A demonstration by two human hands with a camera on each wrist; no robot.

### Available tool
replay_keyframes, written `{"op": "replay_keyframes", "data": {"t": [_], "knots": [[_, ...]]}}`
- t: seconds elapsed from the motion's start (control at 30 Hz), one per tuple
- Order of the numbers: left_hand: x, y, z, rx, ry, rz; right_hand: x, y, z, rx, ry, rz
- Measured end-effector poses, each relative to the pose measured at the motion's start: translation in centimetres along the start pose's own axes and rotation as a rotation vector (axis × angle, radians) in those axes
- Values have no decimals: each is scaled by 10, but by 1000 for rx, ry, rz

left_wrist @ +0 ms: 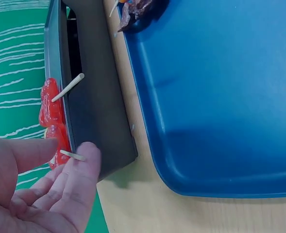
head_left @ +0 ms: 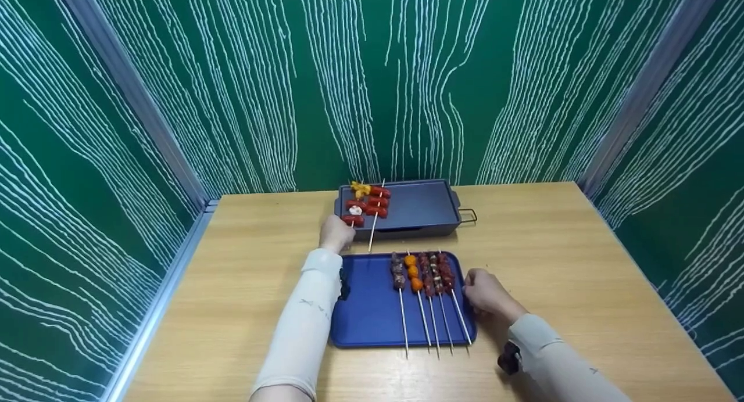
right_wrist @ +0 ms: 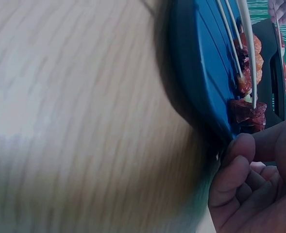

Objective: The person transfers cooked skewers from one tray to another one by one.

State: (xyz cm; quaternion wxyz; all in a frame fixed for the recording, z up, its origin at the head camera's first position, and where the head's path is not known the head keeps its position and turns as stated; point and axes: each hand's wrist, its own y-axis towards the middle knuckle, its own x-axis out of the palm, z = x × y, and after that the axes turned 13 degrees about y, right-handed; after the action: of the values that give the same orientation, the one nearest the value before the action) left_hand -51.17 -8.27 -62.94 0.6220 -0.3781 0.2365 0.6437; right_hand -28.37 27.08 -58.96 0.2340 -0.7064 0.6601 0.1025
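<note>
My left hand (head_left: 336, 233) is at the front left corner of a dark grill pan (head_left: 421, 204). In the left wrist view, the bare end of a sausage skewer (left_wrist: 73, 155) lies against the index fingertip, with the thumb held apart from it. A second sausage skewer (head_left: 378, 202) lies beside it, its stick jutting over the pan's front edge. My right hand (head_left: 487, 293) pinches the right rim of a blue tray (head_left: 366, 309) between thumb and fingers. On the tray's right half lie several skewers, among them orange balls (head_left: 412, 272) and red meat (head_left: 445, 271).
A wire handle (head_left: 468, 215) sticks out from the pan's right end. Yellow pieces (head_left: 360, 188) lie at the pan's back left. Several stick ends overhang the tray's front edge. Behind the wooden table (head_left: 256, 233) stands a green wall (head_left: 430, 100) with white lines.
</note>
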Motion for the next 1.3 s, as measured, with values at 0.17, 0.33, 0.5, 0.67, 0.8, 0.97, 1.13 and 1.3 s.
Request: {"op": "replay_keyframes", "data": {"t": [0.17, 0.33, 0.5, 0.67, 0.8, 0.97, 1.13, 1.3], "knots": [[-47, -74, 49, -52, -25, -38, 0, -1, 0, 13, 2, -4], [-82, -119, 77, -42, -204, -147, -1, 2, -2, 0, -5, -5], [-89, -122, 77, -48, -400, -305, 0, 3, -4, -19, -19, -2], [-90, -123, 74, -109, -465, -375, 1, 3, -5, -9, -23, -4], [-86, -124, 69, -107, -455, -405, 0, 1, -3, -2, -3, -13], [-85, -127, 66, -88, -462, -416, -2, -1, -1, 1, 12, -28], [-90, -130, 66, -76, -459, -408, -2, 1, 0, 10, 20, -20], [-98, -135, 67, -62, -476, -379, 0, 4, 0, 9, 31, -20]]}}
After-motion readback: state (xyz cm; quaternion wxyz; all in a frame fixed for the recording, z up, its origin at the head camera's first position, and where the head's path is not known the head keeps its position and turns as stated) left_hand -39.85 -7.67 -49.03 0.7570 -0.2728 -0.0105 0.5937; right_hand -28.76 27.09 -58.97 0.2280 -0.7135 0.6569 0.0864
